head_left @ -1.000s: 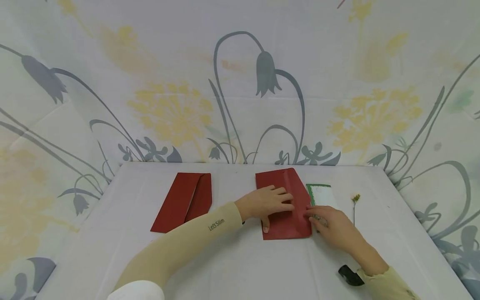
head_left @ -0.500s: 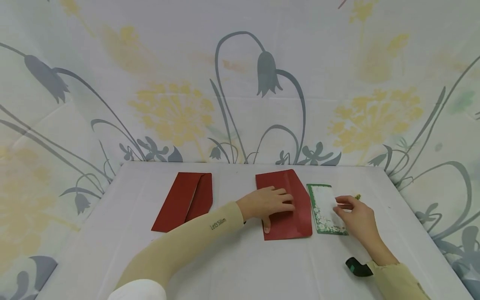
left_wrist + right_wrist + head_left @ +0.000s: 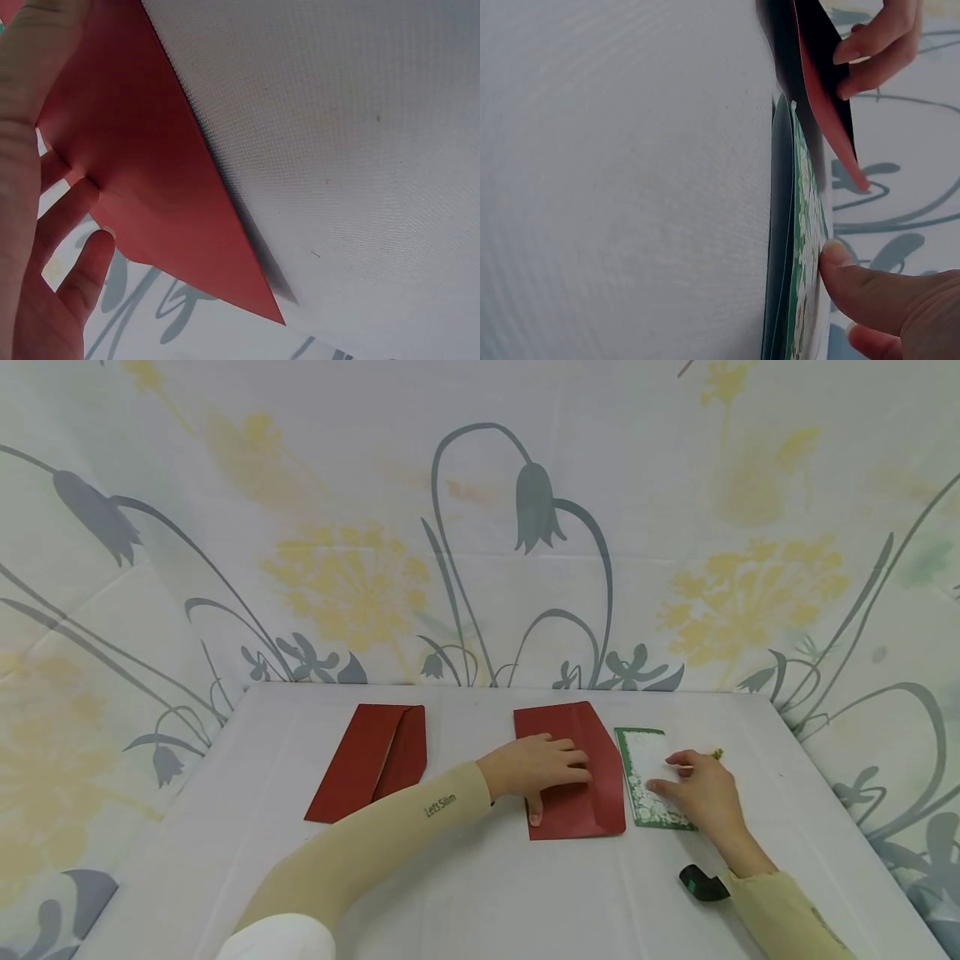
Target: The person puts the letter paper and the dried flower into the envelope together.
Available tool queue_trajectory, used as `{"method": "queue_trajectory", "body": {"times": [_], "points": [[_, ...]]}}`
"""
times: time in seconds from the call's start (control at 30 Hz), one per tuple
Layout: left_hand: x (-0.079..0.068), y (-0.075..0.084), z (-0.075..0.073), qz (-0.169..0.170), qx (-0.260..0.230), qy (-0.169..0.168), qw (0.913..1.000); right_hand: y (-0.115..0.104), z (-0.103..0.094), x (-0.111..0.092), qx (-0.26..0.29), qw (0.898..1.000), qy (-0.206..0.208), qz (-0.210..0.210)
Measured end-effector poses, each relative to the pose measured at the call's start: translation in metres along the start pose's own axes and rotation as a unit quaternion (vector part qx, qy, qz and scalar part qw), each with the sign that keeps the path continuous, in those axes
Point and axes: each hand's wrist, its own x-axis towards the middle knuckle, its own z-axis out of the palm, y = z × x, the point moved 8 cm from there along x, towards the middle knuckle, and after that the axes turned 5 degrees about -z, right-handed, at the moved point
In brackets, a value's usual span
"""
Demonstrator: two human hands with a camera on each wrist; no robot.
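In the head view, the left hand [image 3: 534,768] lies with fingers spread on a red envelope [image 3: 606,756] upon the counter [image 3: 465,902]. Its grip is apart, clamped on nothing, probably so that the envelope does not slide. A green-bordered card [image 3: 643,777] lies just beside, at three o'clock, perhaps for easy reach of the right hand [image 3: 703,795]. That grip is apart too, thumb and fingers bent at the card. A second red envelope [image 3: 356,760] rests at nine o'clock, well apart, maybe out of the way.

In the left wrist view, the thumb is at ten o'clock, the fingers at eight, which seems to share the pressure.

In the right wrist view, the thumb meets or nearly meets the card; I cannot tell which.
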Motion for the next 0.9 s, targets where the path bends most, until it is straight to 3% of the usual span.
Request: {"method": "queue_trajectory", "body": {"times": [0.47,0.63,0.9], "points": [[0.001,0.003,-0.001,-0.001,0.007,-0.013,0.9999,0.004,-0.002,0.004,0.031,0.999,-0.013,-0.005],[0.002,0.004,-0.001,-0.003,0.010,-0.015,0.9998,0.006,-0.002,0.002,0.023,1.000,-0.015,-0.001],[0.003,0.004,0.000,-0.009,0.005,-0.018,0.9998,0.007,-0.014,-0.004,0.006,1.000,-0.013,-0.028]]}}
